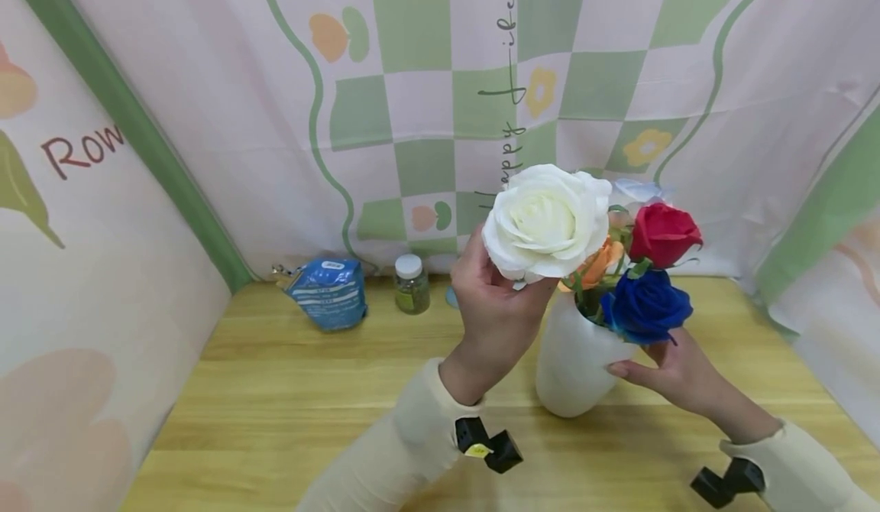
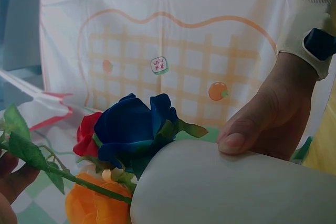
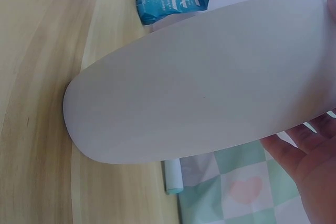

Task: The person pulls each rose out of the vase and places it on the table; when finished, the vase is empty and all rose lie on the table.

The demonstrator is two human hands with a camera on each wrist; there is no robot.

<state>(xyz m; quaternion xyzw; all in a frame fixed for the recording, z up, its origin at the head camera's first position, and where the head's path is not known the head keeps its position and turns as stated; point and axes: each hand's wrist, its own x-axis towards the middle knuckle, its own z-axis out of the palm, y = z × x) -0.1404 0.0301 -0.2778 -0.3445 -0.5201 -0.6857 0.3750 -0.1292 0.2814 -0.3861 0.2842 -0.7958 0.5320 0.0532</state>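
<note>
Head view: the right hand [image 1: 677, 374] grips the white vase [image 1: 574, 363] on the wooden table [image 1: 275, 420]; the left hand [image 1: 500, 309] pinches the white rose [image 1: 548, 221] under its bloom, near the vase's mouth. The rose's leafy stem [image 2: 94, 186] reaches in and could snag on the orange rose [image 2: 97, 209]; should the right hand's grip loosen, that drag might tip the vase.

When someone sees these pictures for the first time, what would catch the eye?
Probably the large white rose that the left hand holds, leftmost of the flowers in the head view. Next, the red rose and the dark blue rose to its right, at the mouth of the white vase that the right hand holds.
</note>
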